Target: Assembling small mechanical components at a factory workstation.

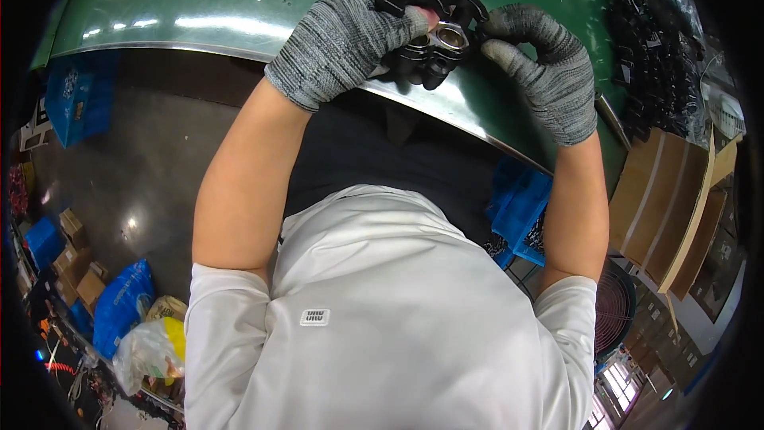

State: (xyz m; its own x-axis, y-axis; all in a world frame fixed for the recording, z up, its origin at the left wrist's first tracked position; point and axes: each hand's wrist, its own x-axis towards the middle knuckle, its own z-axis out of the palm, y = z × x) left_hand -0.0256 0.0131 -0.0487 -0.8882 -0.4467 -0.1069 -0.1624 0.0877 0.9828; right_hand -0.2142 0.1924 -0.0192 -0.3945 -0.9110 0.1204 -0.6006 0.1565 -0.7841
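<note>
2 gloved hands, left hand (350,36) and right hand (545,72), fingers grasping 1 black part (430,28) with metal ring (451,35), green bench (239,0), heap of black parts (652,56) at right

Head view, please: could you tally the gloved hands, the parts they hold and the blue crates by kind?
Grey knitted gloved hands: 2, left hand, right hand
Black plastic part with a metal ring: 1
Blue plastic crates: 2
Total: 5

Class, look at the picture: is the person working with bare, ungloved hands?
No: both the left hand and the right hand wear grey knitted gloves while gripping the black part.
</note>
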